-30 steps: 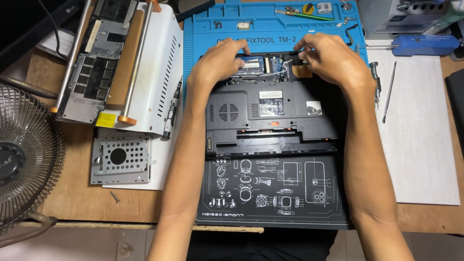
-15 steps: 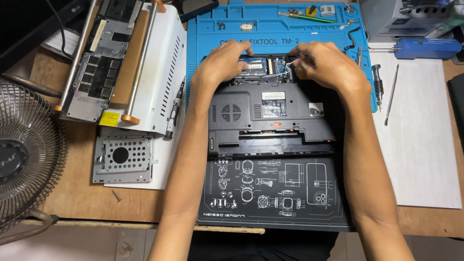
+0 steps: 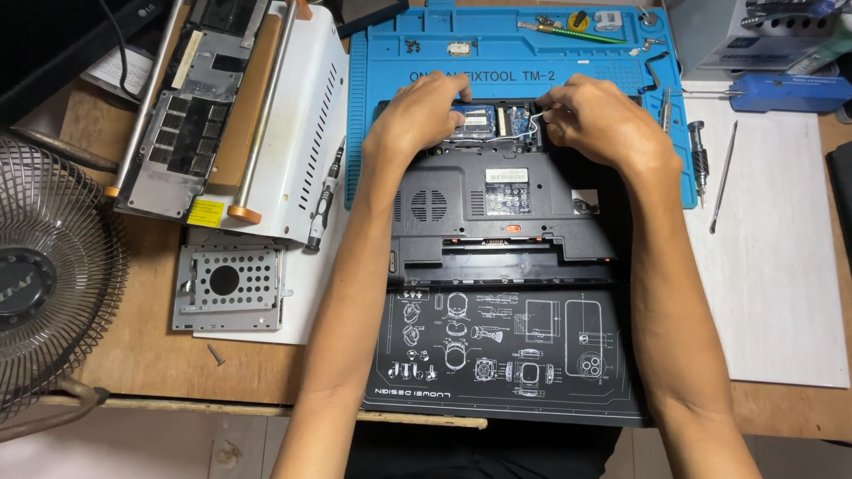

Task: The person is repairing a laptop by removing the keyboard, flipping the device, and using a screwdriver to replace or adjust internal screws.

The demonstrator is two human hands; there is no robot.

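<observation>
A dark laptop base point(image 3: 501, 217) lies upside down on the table point(image 3: 133, 346), its far edge resting on a blue repair mat point(image 3: 497, 53) and its near edge against a black mat with white line drawings point(image 3: 506, 355), so the opened bay at the far side sits right under both hands and the loose screws and tools stay in the mat's trays. The left hand point(image 3: 417, 120) presses down on the left rim of that bay, fingers curled and bearing on the casing; its grip holds nothing that can be seen, and it seems to steady the base. The right hand point(image 3: 599, 120) is bunched at the bay's right corner, thumb and forefinger pinched shut on a thin white wire point(image 3: 532, 124) that loops out from between the fingers toward the small blue circuit board point(image 3: 497, 120) lying in the bay between the two hands. The wire's free end hides under the fingertips, so how it meets the board cannot be told. A slim screwdriver point(image 3: 321, 200) lies left of the base beside a white metal case point(image 3: 293, 133), a perforated drive bracket point(image 3: 229, 286) rests on paper nearer the table's edge, and a fan point(image 3: 44, 284) stands far left.
</observation>
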